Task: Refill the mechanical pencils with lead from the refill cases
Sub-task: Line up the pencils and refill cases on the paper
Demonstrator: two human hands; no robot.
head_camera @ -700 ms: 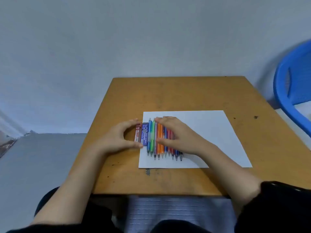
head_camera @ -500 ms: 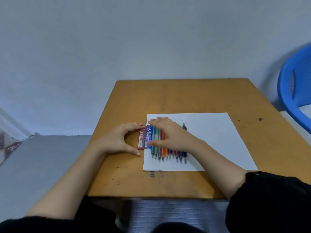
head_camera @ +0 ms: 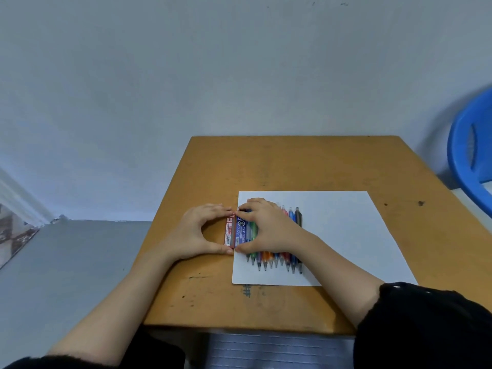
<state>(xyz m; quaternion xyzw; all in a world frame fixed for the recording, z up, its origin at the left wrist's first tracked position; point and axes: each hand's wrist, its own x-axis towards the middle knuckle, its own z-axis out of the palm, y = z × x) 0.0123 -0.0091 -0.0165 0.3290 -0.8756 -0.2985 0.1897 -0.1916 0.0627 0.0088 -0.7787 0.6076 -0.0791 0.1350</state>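
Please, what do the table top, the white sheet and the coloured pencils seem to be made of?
Table top: probably wood or wood laminate, matte ochre-brown, with dark scuffs and ink marks. White sheet: paper, it seems; thin, matte, lying flat on the table. Pencils: likely plastic; see-through coloured barrels with a slight shine.

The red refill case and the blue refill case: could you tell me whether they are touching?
Touching. The head view shows the red refill case lying flush along the blue refill case, with no gap between their long edges.
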